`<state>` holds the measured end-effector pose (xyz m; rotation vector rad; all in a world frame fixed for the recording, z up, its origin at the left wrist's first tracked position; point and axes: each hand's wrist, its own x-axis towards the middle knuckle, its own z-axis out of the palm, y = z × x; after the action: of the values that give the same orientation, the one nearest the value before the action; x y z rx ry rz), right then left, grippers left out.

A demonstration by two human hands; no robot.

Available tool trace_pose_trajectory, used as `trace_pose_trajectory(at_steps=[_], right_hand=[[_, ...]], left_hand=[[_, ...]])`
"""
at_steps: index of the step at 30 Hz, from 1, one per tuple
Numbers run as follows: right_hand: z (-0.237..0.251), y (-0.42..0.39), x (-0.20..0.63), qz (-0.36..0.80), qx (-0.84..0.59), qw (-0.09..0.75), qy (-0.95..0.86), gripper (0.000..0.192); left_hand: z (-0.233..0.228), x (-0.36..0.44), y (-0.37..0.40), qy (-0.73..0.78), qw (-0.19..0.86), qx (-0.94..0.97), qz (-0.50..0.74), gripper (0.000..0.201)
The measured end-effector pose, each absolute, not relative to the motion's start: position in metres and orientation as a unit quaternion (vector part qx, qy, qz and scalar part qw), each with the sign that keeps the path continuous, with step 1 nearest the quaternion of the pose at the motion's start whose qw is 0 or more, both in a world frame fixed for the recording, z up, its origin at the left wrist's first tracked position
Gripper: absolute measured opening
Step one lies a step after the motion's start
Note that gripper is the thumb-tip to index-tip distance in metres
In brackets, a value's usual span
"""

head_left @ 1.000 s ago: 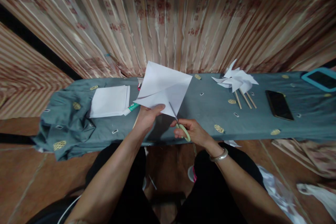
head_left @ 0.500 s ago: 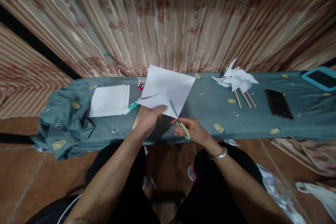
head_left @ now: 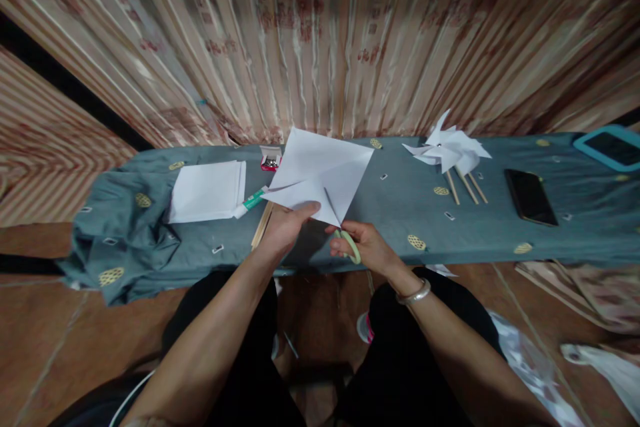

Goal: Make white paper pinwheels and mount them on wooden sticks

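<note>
In the head view, the left hand (head_left: 285, 227) pinches the near edge of a white paper square (head_left: 320, 177), lifting it off the bench cloth (head_left: 400, 213) so the blades can pass under and over it. At its 4 o'clock, the right hand (head_left: 363, 248) is closed around green-handled scissors (head_left: 343, 230), blades biting in from the near corner (likely along a crease). Finished pinwheels (head_left: 450, 150) lie at 2 o'clock, a paper stack (head_left: 207, 190) at 10.
</note>
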<state>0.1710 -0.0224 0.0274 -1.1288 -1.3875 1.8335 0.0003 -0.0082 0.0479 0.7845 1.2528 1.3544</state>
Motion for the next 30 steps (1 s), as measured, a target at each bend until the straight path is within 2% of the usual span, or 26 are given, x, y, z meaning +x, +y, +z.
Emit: trace_pose_trajectory(at_steps=[8, 14, 30], right_hand=[[0.031, -0.022, 0.170, 0.704, -0.427, 0.290, -0.488, 0.050], [0.032, -0.023, 0.169, 0.705, -0.427, 0.299, -0.481, 0.052], [0.028, -0.023, 0.169, 0.692, -0.425, 0.306, -0.498, 0.051]], left_hand=[[0.047, 0.000, -0.007, 0.525, 0.528, 0.323, 0.584, 0.032], [0.039, -0.001, -0.008, 0.512, 0.536, 0.350, 0.573, 0.026], [0.040, 0.000, -0.008, 0.509, 0.534, 0.343, 0.582, 0.029]])
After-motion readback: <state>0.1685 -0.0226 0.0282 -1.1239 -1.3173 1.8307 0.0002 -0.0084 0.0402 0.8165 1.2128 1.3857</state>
